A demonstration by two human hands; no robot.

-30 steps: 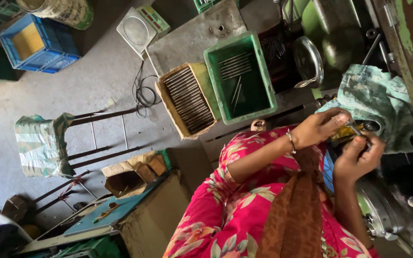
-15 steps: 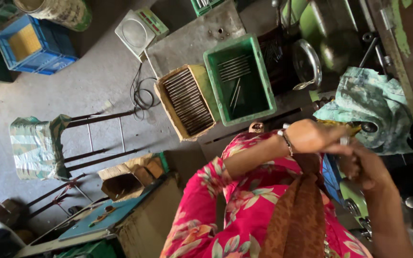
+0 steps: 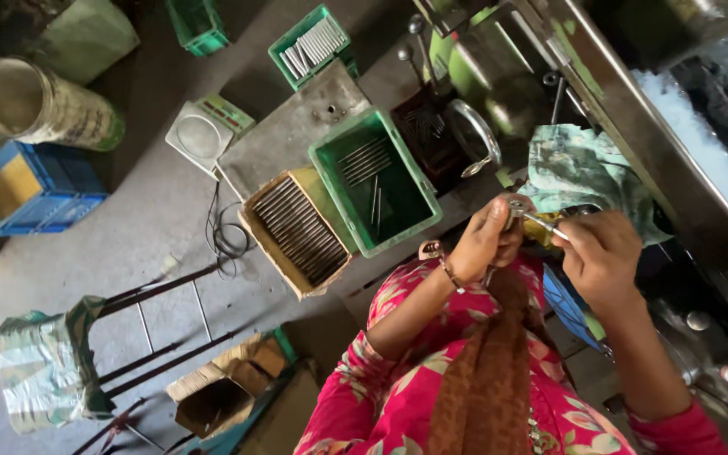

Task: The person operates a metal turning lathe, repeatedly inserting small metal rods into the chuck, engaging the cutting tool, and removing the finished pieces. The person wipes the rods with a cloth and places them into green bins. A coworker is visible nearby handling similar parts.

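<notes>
A: What has changed since the earlier frames?

B: Both hands have drawn together in front of the chest; the view has swung, so the crates now sit higher.

A: State of the grip?

B: The left hand point(image 3: 486, 240) is closed around a small metal fitting point(image 3: 516, 206). The right hand point(image 3: 602, 253) pinches a thin metal rod point(image 3: 543, 222), its tip touching the fitting.

A: How should the step be done well?

B: Judged from the pose: keep the fitting steady, keep the rod in line with its opening, and feed without forcing.

A: Surroundings?

B: A patterned cloth point(image 3: 583, 173) lies just beyond the hands. A green crate point(image 3: 419, 211) holding a few rods sits at the left edge of the bench, beside a cardboard tray point(image 3: 267, 240) full of rods.
</notes>
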